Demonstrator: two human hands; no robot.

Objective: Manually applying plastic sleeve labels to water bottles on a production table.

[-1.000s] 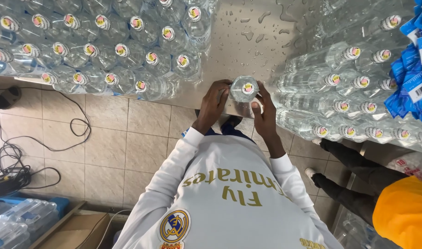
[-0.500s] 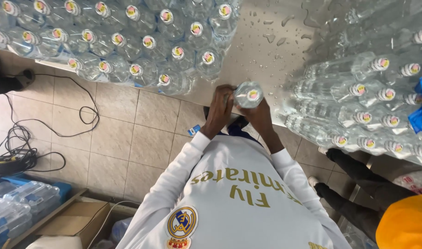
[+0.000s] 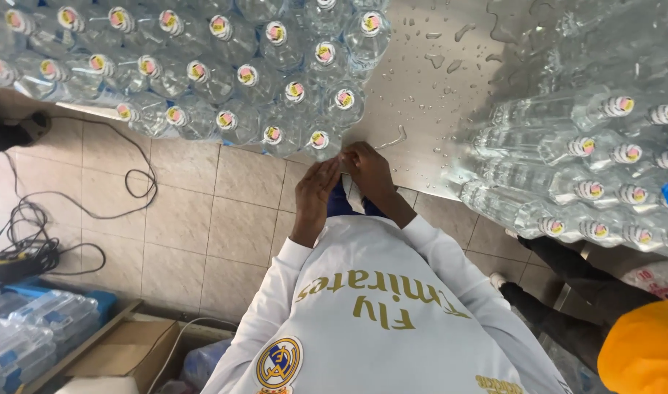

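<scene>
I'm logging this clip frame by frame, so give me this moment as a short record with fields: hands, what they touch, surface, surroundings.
left hand: left hand at the steel table's near edge, fingers on a clear bottle
right hand: right hand beside it, over the same bottle
bottle: bottle with a white patterned cap, at the corner of the left cluster
surface: wet steel table, droplets on it
left cluster: capped bottles standing packed
right cluster: bottles lying stacked
floor: beige tiles, black cables
nearby: another person's orange sleeve
</scene>
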